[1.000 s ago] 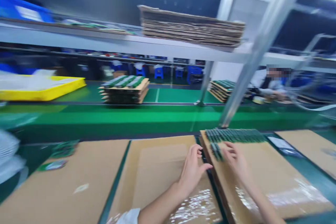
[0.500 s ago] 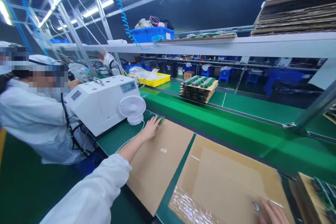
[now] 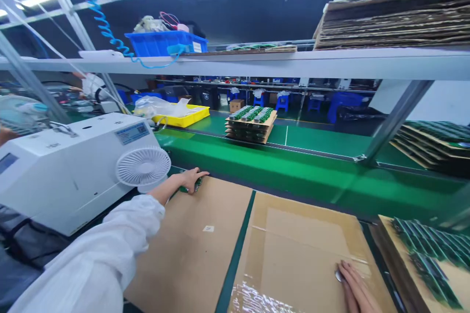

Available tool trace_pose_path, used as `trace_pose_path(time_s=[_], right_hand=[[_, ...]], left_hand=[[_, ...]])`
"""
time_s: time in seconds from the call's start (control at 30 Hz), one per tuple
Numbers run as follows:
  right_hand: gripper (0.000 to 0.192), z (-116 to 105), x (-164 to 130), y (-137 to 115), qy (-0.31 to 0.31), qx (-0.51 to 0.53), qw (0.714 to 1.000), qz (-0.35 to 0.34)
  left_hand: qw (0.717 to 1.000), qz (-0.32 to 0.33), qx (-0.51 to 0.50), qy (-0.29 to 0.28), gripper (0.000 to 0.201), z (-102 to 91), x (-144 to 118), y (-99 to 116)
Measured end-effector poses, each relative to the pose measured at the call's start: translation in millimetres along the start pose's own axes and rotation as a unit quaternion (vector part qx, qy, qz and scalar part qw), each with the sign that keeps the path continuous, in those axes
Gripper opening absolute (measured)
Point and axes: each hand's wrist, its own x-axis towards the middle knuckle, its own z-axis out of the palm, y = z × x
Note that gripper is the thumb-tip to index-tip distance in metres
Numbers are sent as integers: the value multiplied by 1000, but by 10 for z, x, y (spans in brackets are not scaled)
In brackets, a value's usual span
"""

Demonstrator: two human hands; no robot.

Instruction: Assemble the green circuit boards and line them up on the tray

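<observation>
Now two hands: left hand (image 3: 192,179) fingers curled on one green board (image 3: 197,185), right hand (image 3: 355,291) flat, fingers together, on one cardboard sheet (image 3: 304,249).

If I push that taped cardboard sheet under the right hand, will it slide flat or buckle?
The cardboard sheet lies flat with straight edges, so it probably slides stiffly. Its glossy tape may feel slippery under the right hand. It looks thin, so likely light.

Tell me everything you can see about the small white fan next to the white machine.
The small round white plastic fan stands upright at the front corner of the boxy white machine, its grille of thin radial ribs facing the camera. Its base rests on the green bench top and is partly hidden. Whether the blades spin cannot be told. The left hand lies just to its right, not touching it.
</observation>
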Motion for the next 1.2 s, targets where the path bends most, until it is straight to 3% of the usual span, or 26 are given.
trace_pose_path(time_s=[0.13, 0.3, 0.43, 0.57, 0.67, 0.77, 0.9, 1.07, 1.13, 1.2], right_hand=[[54, 30, -62, -48, -6, -37, 999, 7], [54, 53, -125, 29, -3, -68, 997, -40], [52, 25, -127, -24, -2, -81, 996, -48], [51, -34, -77, -231, 35, -102, 994, -9], [51, -80, -14, -381, 52, -117, 992, 18], [48, -128, 49, -501, 61, -136, 988, 30], [54, -188, 105, -663, 65, -135, 985, 84], [50, -228, 122, -751, 44, -104, 986, 125], [46, -239, 120, -751, 39, -90, 986, 134], [43, -251, 118, -752, 36, -76, 986, 141]], left_hand=[[1000, 6, -4, 6, 86, 31, -51, -76], [999, 9, -23, 27, 61, 122, -168, -94], [999, -16, -35, 35, 47, 167, -221, -68], [996, -47, -59, 54, 39, 175, -265, 27], [992, -36, -94, 76, 38, 111, -279, 212], [985, 22, -144, 89, 47, -4, -267, 587], [965, 136, -207, 91, 47, -73, -241, 1426], [945, 221, -231, 65, 53, 189, -180, 2558], [945, 226, -228, 65, 50, 321, -164, 2865], [947, 216, -225, 82, 53, 397, -170, 3025]])
